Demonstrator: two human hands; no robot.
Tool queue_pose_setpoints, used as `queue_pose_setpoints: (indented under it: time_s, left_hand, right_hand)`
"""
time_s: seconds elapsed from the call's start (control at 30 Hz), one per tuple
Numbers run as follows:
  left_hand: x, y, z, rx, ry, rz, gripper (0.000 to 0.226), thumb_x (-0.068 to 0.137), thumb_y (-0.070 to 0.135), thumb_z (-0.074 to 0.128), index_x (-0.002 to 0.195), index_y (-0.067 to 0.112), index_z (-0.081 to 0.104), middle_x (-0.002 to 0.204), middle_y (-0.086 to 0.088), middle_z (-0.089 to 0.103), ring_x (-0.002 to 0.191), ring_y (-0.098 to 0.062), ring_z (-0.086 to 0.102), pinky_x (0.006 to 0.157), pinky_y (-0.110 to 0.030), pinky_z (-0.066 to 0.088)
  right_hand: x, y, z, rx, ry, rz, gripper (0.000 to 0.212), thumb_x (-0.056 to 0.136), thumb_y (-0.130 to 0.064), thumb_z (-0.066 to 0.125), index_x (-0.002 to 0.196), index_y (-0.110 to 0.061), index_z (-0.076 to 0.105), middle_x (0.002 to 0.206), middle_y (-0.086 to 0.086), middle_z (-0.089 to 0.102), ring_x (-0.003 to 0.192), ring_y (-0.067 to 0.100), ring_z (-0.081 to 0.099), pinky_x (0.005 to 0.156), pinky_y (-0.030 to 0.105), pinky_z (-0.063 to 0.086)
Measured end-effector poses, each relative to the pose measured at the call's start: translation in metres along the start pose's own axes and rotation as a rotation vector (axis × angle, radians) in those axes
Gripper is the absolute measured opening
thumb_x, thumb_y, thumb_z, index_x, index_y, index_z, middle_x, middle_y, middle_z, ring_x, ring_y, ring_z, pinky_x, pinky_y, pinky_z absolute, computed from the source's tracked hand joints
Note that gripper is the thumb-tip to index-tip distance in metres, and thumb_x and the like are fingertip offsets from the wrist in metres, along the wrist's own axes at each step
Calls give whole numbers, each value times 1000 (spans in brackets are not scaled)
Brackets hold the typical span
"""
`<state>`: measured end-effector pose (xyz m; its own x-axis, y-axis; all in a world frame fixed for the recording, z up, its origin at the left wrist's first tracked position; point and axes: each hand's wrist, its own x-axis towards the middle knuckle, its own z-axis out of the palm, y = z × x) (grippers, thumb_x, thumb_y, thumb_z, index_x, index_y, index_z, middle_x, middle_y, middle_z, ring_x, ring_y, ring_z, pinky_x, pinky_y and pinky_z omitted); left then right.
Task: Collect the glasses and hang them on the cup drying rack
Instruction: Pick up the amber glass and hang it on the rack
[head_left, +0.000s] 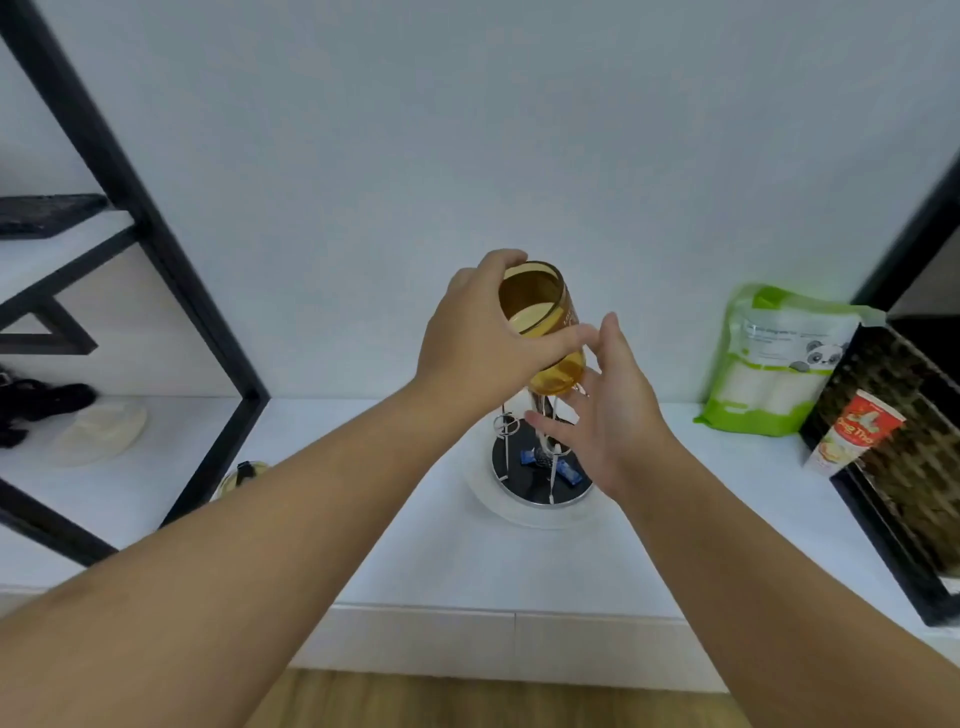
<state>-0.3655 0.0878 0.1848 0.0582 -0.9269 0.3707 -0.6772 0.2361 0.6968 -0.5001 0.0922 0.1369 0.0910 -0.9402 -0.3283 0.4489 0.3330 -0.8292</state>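
An amber glass (540, 306) is held upside down and tilted above the cup drying rack (540, 467). My left hand (478, 343) grips it around the side, thumb across the front. My right hand (608, 410) has its fingers spread, with the fingertips touching the glass's lower rim and the rack's wire prongs. The rack has a round black base on a white dish, with thin metal prongs rising from it; most prongs are hidden behind my hands. Another yellowish glass (241, 475) peeks out behind my left forearm at the black frame.
A black metal shelf frame (171, 270) stands at the left, with a white lid-like object (98, 431) and dark items under it. At the right are a green and white pack (779, 358), a red carton (852, 436) and a dark tray (909, 467). The counter's front edge (509, 608) is near.
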Motion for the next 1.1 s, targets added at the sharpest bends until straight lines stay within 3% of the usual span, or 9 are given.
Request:
queue_pose_setpoints:
  time_s: [0.1,0.3,0.4,0.5,0.63,0.77,0.83,1.0,1.1]
  left_hand:
    - [-14,21,20,-58,-32,-4,88,64,68,83,139,40,46,130,13,53,113,-4,52,90,-20,47]
    - [-29,28,46,-179,-95,-27,83,65,68,83,136,43,49,128,18,55,117,-3,55,94,-24,51]
    - [-37,20,51,-284,-269,7,75,74,72,72,139,43,49,133,18,55,121,-3,56,97,-27,52]
    - [-37,5,57,-417,-372,-75,66,88,81,37,140,44,51,134,22,57,121,2,57,101,-29,49]
    - [-22,-38,65,-256,-219,-194,44,106,51,37,143,32,53,138,11,57,120,-7,58,107,-32,42]
    - [-13,-104,74,-24,-196,-270,37,104,26,53,141,26,55,139,3,56,124,-18,57,103,-35,44]
    - [-16,-128,83,73,-217,-272,36,103,23,54,139,26,56,139,0,57,124,-20,57,102,-33,43]
    - [-25,-150,105,144,-237,-250,38,100,31,60,137,23,61,140,1,59,127,-19,56,107,-35,41]
    - [-25,-156,114,153,-261,-235,41,98,35,64,136,19,63,138,0,62,125,-18,57,105,-32,42]
  right_hand:
    - [-4,-4,-21,221,-91,36,66,98,-72,43,145,-29,59,141,10,67,130,30,64,95,55,58]
    - [-15,1,-61,400,-91,56,61,105,-59,44,142,-14,63,135,14,71,122,31,70,111,46,49]
    - [-19,8,-74,395,-80,86,62,105,-59,43,136,-12,67,133,14,72,120,30,72,101,40,55]
    - [-18,13,-85,332,-2,124,61,103,-61,47,135,-13,69,129,16,74,116,34,73,71,33,63]
    - [-11,11,-99,236,124,74,51,100,-58,56,125,-16,70,109,8,80,90,26,78,60,32,61]
    - [2,9,-110,105,184,-3,27,100,-49,61,105,-23,67,89,4,78,87,27,76,81,44,62]
    - [10,9,-116,51,212,-5,21,98,-42,62,99,-22,66,85,4,76,85,26,75,80,46,62]
    - [26,22,-116,-193,293,-106,28,96,-28,60,123,-25,66,113,6,66,87,22,70,62,38,63]
    - [36,35,-112,-456,317,-261,56,89,-35,69,144,-37,56,125,-6,58,107,19,66,74,40,64]
